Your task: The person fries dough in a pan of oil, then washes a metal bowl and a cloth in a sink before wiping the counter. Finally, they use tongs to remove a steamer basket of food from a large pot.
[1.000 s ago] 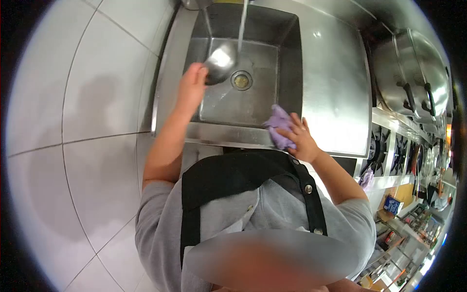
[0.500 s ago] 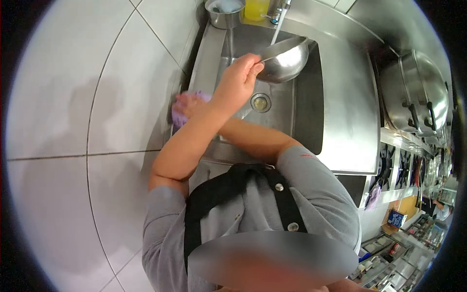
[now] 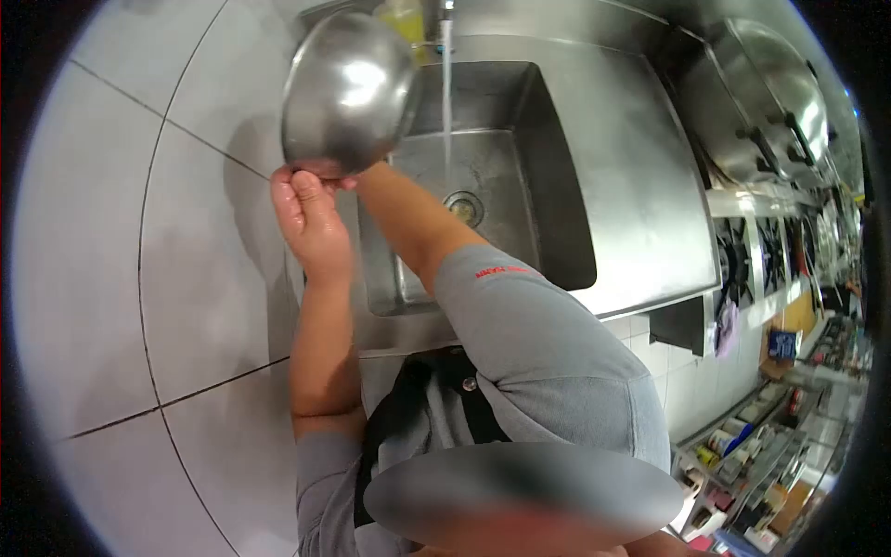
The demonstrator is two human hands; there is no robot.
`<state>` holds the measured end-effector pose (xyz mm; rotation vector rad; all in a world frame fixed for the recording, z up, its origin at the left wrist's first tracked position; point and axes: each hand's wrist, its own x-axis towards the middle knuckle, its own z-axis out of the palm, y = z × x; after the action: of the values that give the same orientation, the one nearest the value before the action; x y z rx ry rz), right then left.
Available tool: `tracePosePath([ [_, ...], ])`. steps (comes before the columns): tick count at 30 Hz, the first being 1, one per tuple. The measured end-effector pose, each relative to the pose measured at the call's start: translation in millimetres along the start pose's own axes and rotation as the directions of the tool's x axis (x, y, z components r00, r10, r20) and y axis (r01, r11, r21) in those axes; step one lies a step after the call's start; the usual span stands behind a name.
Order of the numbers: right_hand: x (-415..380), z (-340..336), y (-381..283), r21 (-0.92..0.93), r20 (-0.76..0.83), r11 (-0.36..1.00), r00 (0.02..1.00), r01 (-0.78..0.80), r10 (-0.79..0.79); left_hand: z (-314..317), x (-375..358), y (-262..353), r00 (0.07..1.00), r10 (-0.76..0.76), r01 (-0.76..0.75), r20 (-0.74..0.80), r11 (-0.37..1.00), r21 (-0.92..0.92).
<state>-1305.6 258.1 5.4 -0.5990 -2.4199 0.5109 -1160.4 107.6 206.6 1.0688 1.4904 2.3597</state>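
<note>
A shiny metal bowl is tilted up at the left side of the sink, its rounded outside toward me. My left hand grips the bowl's lower edge, with the thumb showing and the other fingers partly hidden. The forearm of my right arm reaches across the sink and goes behind the bowl, so the right hand and its fingers are hidden. Water runs from the faucet into the sink, to the right of the bowl.
White wall tiles stand close on the left. A yellow container sits behind the sink. To the right are the steel counter, a large pot, a stove and a hanging purple cloth.
My left hand has carried the bowl left, out of the water stream. My right hand, earlier on a purple cloth at the sink's left edge, is now behind the bowl; that cloth is out of sight.
</note>
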Motion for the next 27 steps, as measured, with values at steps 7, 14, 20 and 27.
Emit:
tracePosePath([
  [7,-102,-33,28,0.951,0.062,0.304,0.998,-0.049,-0.033,81,-7,1,0.963,-0.159,0.144,0.216,0.986,0.086],
  [14,-264,-331,88,0.6,0.585,0.664,0.811,-0.447,0.016,241,-57,-64,0.535,0.231,-0.487,0.813,0.871,0.073],
  [20,-345,-488,129,0.277,0.491,0.857,0.831,-0.434,0.262,341,-128,-128,0.251,0.081,-0.492,0.965,0.869,0.055],
  [27,-402,-535,204,-0.62,0.2,0.718,0.821,-0.317,0.535,379,-125,-173,0.184,0.003,-0.579,0.983,0.809,0.106],
])
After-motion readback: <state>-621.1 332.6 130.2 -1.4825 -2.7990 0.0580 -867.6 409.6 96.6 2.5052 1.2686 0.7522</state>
